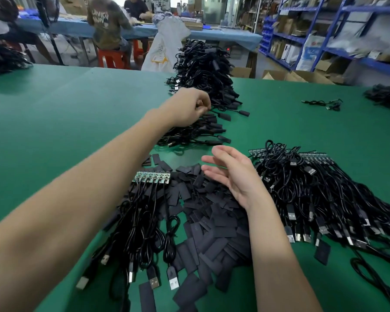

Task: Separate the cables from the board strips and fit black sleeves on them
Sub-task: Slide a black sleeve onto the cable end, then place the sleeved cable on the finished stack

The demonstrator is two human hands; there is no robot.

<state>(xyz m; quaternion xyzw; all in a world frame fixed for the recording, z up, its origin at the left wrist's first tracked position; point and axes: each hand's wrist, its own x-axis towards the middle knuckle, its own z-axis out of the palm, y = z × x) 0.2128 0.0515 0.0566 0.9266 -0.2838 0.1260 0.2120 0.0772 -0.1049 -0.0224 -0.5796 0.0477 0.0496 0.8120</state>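
Observation:
My left hand (pixel 187 108) reaches far forward with curled fingers over the long pile of sleeved black cables (pixel 203 70); it seems to pinch a cable there. My right hand (pixel 232 174) hovers with straight, spread fingers above the heap of flat black sleeves (pixel 212 224), holding nothing. A green board strip (pixel 152 176) with several black USB cables (pixel 144 233) still attached lies under my left forearm. More board strips with cables (pixel 313 183) are stacked to the right.
The green table (pixel 65 113) stretches to the left. A loose cable (pixel 324 103) and another dark pile (pixel 387 95) lie far right. People sit at a blue table (pixel 77 25) behind; blue shelves (pixel 324 30) stand at the back right.

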